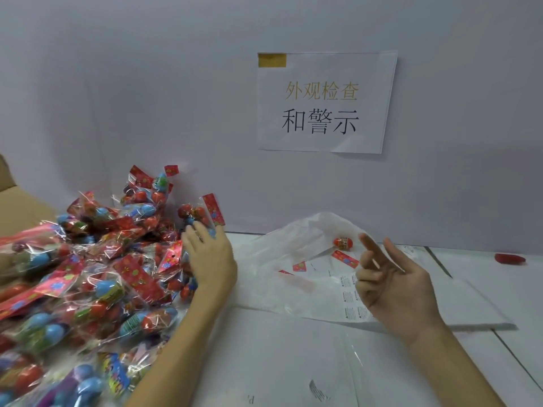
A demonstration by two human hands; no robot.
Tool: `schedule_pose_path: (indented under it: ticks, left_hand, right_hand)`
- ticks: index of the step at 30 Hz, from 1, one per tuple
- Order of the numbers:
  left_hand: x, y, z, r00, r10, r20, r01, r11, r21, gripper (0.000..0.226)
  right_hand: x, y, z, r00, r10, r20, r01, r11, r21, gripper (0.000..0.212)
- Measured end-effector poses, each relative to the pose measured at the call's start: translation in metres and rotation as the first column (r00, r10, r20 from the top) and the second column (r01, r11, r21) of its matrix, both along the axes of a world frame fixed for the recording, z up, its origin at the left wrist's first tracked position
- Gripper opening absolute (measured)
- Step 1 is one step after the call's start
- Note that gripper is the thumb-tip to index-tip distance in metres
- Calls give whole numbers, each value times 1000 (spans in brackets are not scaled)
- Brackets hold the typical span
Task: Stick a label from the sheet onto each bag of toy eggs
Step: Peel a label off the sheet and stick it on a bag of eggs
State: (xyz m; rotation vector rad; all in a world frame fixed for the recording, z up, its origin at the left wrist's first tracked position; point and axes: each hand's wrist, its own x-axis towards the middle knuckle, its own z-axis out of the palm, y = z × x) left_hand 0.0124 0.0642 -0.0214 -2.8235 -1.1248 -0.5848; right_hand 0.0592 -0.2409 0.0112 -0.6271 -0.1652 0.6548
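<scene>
A heap of clear bags of toy eggs (88, 277) with red header cards fills the left of the table. My left hand (210, 259) reaches into the heap's right edge. Its fingers curl round one bag (195, 212) that stands up against the wall; the thumb is hidden. The label sheet (351, 304), white with rows of small printed labels, lies flat behind my right hand (390, 283). That hand hovers above the sheet, palm turned left, with two fingers straight and the others loosely curled. A thin pale sliver shows at its fingers; I cannot tell what it is.
A crumpled clear plastic bag (293, 245) lies at the back centre. On it lie a loose red egg (343, 243) and a few red header cards (345, 257). A cardboard box (17, 207) stands far left, a small red object (509, 257) far right. A paper sign (323, 104) hangs on the wall.
</scene>
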Motion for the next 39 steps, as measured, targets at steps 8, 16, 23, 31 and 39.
schedule_pose_path:
  ticks: [8,16,23,31,39]
  left_hand:
    - [-12,19,7,991,71,-117,-63,995,72,41]
    - [-13,9,10,956,-171,239,176,984,3,36]
    - [-9,-48,32,475,-718,508,470,695,544,31]
    - [-20,-105,41,242,-558,794,659,695,288,37]
    - [-27,-104,58,149,-364,920,704,692,160,44]
  right_hand:
    - [1,15,-14,999,12,31,-6,983,-185,37]
    - [1,25,-28,994,94,55,-70,939,-336,37]
    - [-4,35,-36,977,164,139,-75,865,-497,42]
    - [-22,44,-38,693,357,626,242,703,-669,68]
    - [-18,49,-54,474,541,694,536,449,-715,52]
